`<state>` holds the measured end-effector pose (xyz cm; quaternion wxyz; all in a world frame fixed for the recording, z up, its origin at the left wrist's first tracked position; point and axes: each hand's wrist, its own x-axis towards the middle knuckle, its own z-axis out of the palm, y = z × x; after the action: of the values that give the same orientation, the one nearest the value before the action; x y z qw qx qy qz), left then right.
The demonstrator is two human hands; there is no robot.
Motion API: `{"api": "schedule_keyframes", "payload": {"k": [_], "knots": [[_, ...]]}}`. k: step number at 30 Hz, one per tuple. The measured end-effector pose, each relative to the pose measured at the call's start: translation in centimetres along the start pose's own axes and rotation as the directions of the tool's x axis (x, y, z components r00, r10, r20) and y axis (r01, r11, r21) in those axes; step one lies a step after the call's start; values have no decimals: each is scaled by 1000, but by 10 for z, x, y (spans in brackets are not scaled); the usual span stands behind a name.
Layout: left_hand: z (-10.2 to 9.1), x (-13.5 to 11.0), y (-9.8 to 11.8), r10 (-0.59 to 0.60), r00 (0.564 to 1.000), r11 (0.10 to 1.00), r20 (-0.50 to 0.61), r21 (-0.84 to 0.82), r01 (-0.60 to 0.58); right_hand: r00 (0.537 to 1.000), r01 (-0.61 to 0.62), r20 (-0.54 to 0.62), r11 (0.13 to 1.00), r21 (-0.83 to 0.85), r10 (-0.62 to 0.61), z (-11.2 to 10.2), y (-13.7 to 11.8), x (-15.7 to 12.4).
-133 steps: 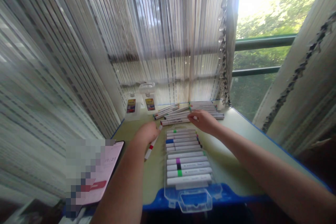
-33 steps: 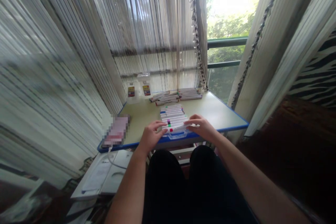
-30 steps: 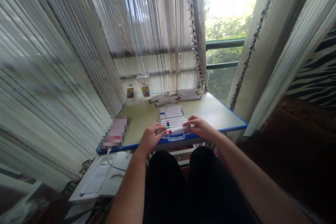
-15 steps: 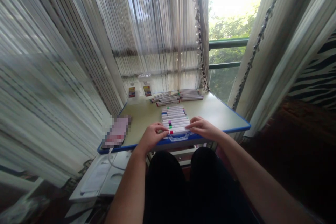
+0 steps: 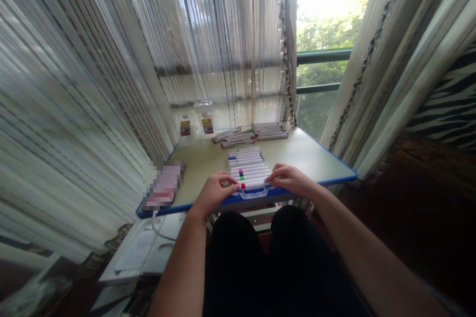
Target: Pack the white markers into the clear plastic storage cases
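A clear plastic case (image 5: 253, 192) with a blue latch lies open at the near edge of a small table (image 5: 316, 158). Several white markers (image 5: 247, 166) with coloured bands lie in it in a row. The nearest one is a red-banded marker (image 5: 250, 185). My left hand (image 5: 215, 192) pinches its left end with curled fingers. My right hand (image 5: 288, 178) pinches its right end, fingers bent over the case's edge.
More loose markers (image 5: 251, 133) lie at the table's far side, with two small labelled bottles (image 5: 195, 126) beside them. A phone (image 5: 163, 185) lies on the left with a cable hanging down. Striped curtains and a window stand behind. My knees are under the table's front.
Earlier my left hand held the red-banded marker near the case and my right hand reached among the far markers. Now both hands rest on it at the near end of the row.
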<state>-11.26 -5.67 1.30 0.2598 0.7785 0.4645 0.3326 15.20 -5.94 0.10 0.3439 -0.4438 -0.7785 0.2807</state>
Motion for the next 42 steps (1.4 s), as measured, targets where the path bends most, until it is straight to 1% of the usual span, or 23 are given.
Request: {"api": "schedule_keyframes", "payload": {"k": [6, 11, 13, 15, 16, 18, 20, 21, 24, 26, 29, 32, 33, 35, 37, 39, 40, 41, 42], "knots": [[0, 4, 0, -7, 999, 1000, 32, 1, 7, 1000, -8, 6, 1000, 16, 8, 1, 1, 1], [-3, 5, 6, -36, 997, 999, 62, 25, 34, 999, -20, 37, 999, 31, 19, -6, 0, 1], [-3, 4, 8, -24, 999, 1000, 45, 18, 23, 999, -36, 32, 998, 56, 34, -10, 0, -1], [-3, 2, 7, -8, 1000, 1000, -18, 9, 8, 999, -29, 18, 997, 74, 27, -14, 1, -3], [-4, 0, 6, 3, 999, 1000, -49, 14, -2, 1000, -8, 14, 997, 73, 7, -16, 2, -6], [-6, -5, 3, 42, 998, 998, -54, 49, -40, 998, 61, 22, 997, 38, -62, -16, 2, -12], [-10, -12, 0, 108, 994, 989, 28, 98, -110, 990, 134, 41, 990, -35, -132, -13, 2, -20], [-12, -16, -1, 130, 990, 985, 46, 109, -134, 987, 160, 44, 984, -77, -157, -10, 2, -24], [-16, -27, -1, 144, 984, 976, 108, 145, -159, 977, 203, -27, 960, -193, -212, -1, 4, -33], [-14, -31, -1, 162, 980, 964, 119, 193, -183, 965, 229, -64, 939, -255, -253, 5, 7, -37], [-7, -33, 2, 202, 973, 942, 112, 249, -224, 942, 251, -117, 893, -374, -314, 14, 9, -39], [3, -33, 9, 238, 966, 927, 99, 275, -256, 899, 264, -162, 799, -540, -406, 23, 4, -39], [6, -33, 13, 246, 964, 925, 103, 272, -265, 883, 283, -152, 761, -584, -445, 26, 2, -39], [9, -35, 21, 254, 958, 927, 131, 250, -279, 855, 345, -96, 696, -629, -510, 30, -3, -38], [8, -35, 29, 253, 953, 935, 167, 211, -285, 837, 401, -41, 664, -631, -545, 31, -5, -36], [2, -28, 34, 253, 947, 947, 199, 148, -284, 822, 424, -41, 658, -622, -568, 31, -4, -34], [-1, -21, 34, 254, 947, 954, 195, 108, -278, 814, 427, -56, 661, -618, -579, 30, -3, -33], [-4, -9, 34, 251, 951, 961, 181, 69, -267, 806, 429, -73, 664, -612, -587, 29, -1, -32], [-7, 5, 32, 236, 964, 970, 122, 28, -241, 801, 430, -85, 669, -605, -592, 28, 1, -32]]}}
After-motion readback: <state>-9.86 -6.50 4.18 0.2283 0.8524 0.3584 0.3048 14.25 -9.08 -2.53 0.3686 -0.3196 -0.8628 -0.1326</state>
